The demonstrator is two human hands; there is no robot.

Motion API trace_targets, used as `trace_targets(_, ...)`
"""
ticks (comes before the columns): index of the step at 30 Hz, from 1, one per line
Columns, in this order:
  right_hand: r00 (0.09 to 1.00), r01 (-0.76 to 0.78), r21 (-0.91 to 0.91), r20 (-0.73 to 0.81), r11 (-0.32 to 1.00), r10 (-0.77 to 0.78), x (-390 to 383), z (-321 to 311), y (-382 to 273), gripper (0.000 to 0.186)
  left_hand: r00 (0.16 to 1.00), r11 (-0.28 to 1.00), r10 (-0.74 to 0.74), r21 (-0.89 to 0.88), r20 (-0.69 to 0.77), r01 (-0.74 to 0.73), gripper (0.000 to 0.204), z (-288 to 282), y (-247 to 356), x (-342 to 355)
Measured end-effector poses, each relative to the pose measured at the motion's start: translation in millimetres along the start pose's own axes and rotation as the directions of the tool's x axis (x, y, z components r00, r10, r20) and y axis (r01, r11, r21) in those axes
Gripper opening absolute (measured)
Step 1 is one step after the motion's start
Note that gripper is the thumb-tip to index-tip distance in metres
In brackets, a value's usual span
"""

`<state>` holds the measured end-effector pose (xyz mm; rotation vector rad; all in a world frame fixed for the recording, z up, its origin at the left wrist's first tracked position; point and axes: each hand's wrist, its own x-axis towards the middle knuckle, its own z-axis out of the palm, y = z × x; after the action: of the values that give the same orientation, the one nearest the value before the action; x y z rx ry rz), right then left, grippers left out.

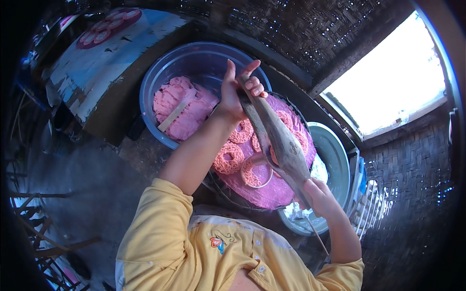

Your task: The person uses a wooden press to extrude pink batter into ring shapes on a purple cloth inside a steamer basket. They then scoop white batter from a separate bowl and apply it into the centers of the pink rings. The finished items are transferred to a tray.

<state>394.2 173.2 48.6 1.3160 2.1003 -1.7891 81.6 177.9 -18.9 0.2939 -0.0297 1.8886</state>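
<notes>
Above the pink tray, both hands grip a wooden press: left hand closed on its far end, right hand near. Likely stiff, heavy; hold both ends.

A long, dark wooden press slants between the hands, its upper end gripped in the left hand, lower end at the right hand.

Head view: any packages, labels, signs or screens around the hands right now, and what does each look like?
None that I can make out.
Nearest candidate: a flat panel at upper left, painted white and blue, with a dark red patch bearing pale round shapes; whether it is a sign cannot be told.
</notes>
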Motion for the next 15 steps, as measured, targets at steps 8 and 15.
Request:
trace_targets(8, 0.993, -0.098, -0.090, -0.076, 0.991, 0.091, -31.5, -11.6, -6.8, 0.049, 0.992, 0.982, -0.097, -0.169, -0.087, 0.081, 0.070, -10.7, -33.0, -12.8)
trace_targets(15, 0.999, -0.042, -0.013, 0.012, 0.999, 0.042, -29.8, 16.1, 2.0, 0.054, 0.981, 0.998, -0.051, -0.035, -0.189, 0.045, 0.073, -6.6, -13.9, -39.3)
